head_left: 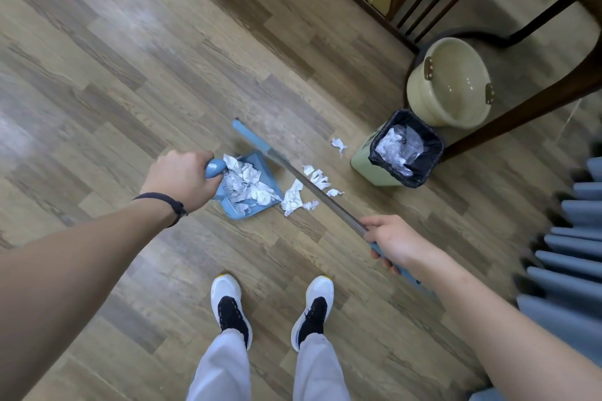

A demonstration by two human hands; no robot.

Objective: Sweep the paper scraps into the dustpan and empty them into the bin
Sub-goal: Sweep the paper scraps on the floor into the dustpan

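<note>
My left hand [182, 177] grips the handle of a blue dustpan [257, 208] resting on the wooden floor, with crumpled white paper scraps [246, 184] piled inside it. More paper scraps [303, 192] lie on the floor just right of its mouth, and one scrap [338, 145] sits apart near the bin. My right hand [391, 241] holds a long broom handle [293, 171], metal with blue ends, slanting across above the loose scraps. The broom's head is not visible. A small green bin [365, 156] with a black liner, holding paper, stands at the right.
A cream bucket [449, 85] stands behind the bin under a dark wooden table or chair leg [521, 114]. A blue ribbed radiator-like object [573, 247] lines the right edge. My two white and black shoes [270, 309] stand below the dustpan.
</note>
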